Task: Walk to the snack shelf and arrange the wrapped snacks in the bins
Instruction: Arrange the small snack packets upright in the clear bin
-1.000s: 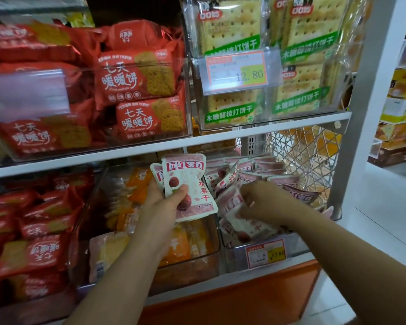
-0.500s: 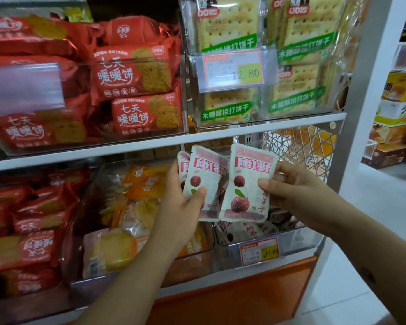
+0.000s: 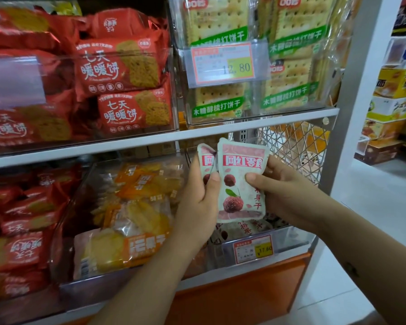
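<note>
**Pink pouches held above the bin**

Fingers [image 3: 263, 178] of the right hand [image 3: 284, 193] and left hand [image 3: 197, 202] pinch pink snack pouches [image 3: 240, 181] reading "网红零食", above the clear bin [image 3: 291, 238] tagged "17.60". At eleven o'clock, red packs [image 3: 122, 64] read "七天暖暖饼".

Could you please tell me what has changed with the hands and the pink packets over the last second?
The right hand left the bin, lifted out a pink packet and brought it against the packets in the left hand, which rose slightly. Both hands now grip the gathered stack in front of the shelf. The red, orange and cracker packs stayed put.
</note>
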A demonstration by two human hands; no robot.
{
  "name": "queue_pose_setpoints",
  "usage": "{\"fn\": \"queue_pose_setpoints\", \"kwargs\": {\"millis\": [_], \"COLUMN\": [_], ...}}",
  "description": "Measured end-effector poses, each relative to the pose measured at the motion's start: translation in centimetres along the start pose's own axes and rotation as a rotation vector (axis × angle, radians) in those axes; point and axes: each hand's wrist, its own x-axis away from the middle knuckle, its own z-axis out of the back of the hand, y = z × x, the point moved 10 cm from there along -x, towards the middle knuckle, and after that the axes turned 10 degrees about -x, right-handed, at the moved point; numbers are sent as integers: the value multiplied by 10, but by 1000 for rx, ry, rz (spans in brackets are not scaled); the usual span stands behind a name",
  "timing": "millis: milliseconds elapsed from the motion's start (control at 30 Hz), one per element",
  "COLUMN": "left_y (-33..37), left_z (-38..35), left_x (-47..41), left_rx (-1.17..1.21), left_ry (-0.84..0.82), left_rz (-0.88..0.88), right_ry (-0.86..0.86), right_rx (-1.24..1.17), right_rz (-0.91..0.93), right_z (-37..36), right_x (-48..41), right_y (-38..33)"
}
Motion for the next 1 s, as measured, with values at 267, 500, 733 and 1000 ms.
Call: {"fn": "queue_pose_setpoints", "kwargs": {"millis": [267,500,733,1000], "left_y": [-13,-36,-35,-28], "left_z": [-28,-21,-24,-40], "left_x": [-17,-15,-8,0], "left_rx": [-359,-684,-1016,-1137], "left_ry": [-231,-387,-481,-509], "left_rz": [11,36,-77,-178], "right_ry": [69,-80,-9,-213], "right_rx": [417,939,1018,1212], "right_rz": [120,89,7,-57], "right_z": [30,18,33,6], "right_x": [4,-2,6,0], "right_y": [-9,34,17,36]}}
